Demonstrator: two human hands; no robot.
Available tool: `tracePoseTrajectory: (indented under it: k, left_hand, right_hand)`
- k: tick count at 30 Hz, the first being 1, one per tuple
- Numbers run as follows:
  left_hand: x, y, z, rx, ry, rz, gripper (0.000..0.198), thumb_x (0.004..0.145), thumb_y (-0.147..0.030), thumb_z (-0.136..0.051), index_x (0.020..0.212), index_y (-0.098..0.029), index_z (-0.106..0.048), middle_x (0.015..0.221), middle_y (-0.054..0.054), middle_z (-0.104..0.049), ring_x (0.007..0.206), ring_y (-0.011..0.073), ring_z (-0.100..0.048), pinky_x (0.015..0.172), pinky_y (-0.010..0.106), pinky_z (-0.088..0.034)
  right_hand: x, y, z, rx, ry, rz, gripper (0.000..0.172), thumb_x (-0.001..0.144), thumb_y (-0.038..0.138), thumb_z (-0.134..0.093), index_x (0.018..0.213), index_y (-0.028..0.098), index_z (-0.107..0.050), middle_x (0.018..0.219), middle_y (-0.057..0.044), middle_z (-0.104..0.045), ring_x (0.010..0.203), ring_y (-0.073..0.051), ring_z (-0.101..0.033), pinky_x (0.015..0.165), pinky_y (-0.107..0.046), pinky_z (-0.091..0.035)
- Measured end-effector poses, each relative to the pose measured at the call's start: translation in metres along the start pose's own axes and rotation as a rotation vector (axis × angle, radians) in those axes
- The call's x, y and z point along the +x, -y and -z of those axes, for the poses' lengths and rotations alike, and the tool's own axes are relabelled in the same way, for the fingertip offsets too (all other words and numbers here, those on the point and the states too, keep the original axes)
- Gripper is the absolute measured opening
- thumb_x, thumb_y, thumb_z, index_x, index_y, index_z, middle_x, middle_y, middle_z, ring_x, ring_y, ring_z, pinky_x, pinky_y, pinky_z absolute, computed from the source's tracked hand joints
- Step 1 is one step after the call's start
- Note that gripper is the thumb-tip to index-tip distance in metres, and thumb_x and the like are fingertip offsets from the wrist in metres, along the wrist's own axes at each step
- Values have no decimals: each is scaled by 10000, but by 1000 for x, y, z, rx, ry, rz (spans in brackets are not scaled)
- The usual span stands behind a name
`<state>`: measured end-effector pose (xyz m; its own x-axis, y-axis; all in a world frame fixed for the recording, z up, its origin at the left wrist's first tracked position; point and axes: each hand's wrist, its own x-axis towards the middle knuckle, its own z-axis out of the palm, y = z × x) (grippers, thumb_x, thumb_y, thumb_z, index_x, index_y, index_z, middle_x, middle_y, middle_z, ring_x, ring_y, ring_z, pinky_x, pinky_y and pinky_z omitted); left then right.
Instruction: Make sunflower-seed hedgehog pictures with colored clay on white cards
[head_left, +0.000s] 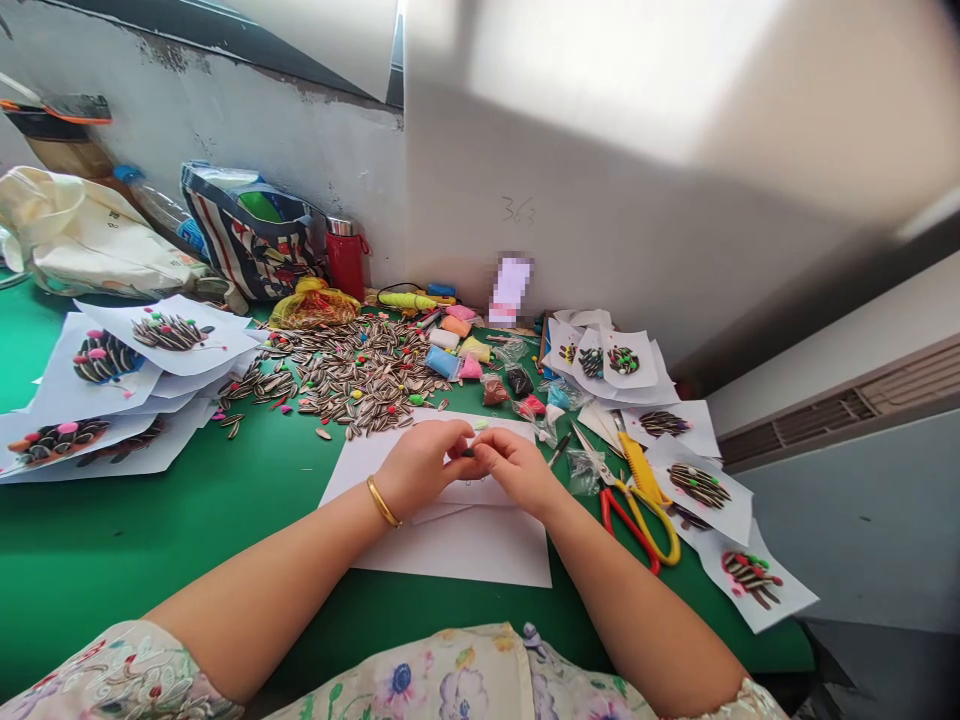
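Observation:
My left hand [426,465], with a gold bangle at the wrist, and my right hand [517,468] meet over white paper [480,545]. Between their fingertips is a small dark green piece [469,452], pinched and partly hidden. Behind the hands lies a wide heap of striped sunflower seeds [352,365] with coloured bits among them. Small packs of coloured clay [444,362] sit to the right of the heap. Some faint marks show on the paper under my fingers.
Scissors with yellow handles [645,515], a red-handled tool [630,530] and a yellow cutter [641,465] lie right of the paper. Sheets with seed hedgehogs are stacked at left [161,385] and right [739,505]. Bags and a red bottle [345,262] stand by the wall.

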<state>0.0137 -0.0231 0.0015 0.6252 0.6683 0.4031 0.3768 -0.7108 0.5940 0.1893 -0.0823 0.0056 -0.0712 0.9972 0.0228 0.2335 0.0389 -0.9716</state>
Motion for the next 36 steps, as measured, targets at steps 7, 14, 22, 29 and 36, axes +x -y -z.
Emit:
tracePoseTrajectory:
  k: [7,14,22,29,36]
  left_hand:
    - [0,5,-4,63,-30,-149,51,851,-233,-644,827,-190,-632,757,10,-669,737,166,-602,679,278,-440]
    - [-2,10,-6,139,-120,-258,84,888,-218,-592,873,-178,-664,792,48,-699,771,192,-632,706,310,-464]
    - [0,10,-7,199,-132,-315,100,888,-228,-591,842,-163,-652,770,61,-684,739,200,-620,674,320,-453]
    - [2,8,-4,170,-138,-326,169,933,-239,-533,953,-184,-691,799,62,-695,734,180,-613,669,312,-453]
    - [2,8,-1,219,-116,-335,229,960,-264,-489,930,-207,-708,783,53,-683,728,170,-595,687,320,-435]
  right_hand:
    - [1,-2,-1,-56,13,-30,224,871,418,-575,838,200,-616,816,-15,-665,776,-173,-628,714,-299,-497]
    - [2,-4,2,-59,23,-12,287,909,458,-511,810,202,-593,765,-7,-626,746,-167,-591,699,-294,-481]
    - [3,-3,2,-65,30,-60,267,850,451,-590,787,192,-599,776,-6,-631,744,-160,-594,691,-290,-481]
    - [2,-3,2,184,37,-125,341,757,524,-699,772,211,-566,743,3,-685,718,-180,-661,711,-337,-540]
    - [3,-5,4,139,17,-108,330,779,519,-677,781,199,-597,773,-9,-680,745,-179,-650,715,-329,-534]
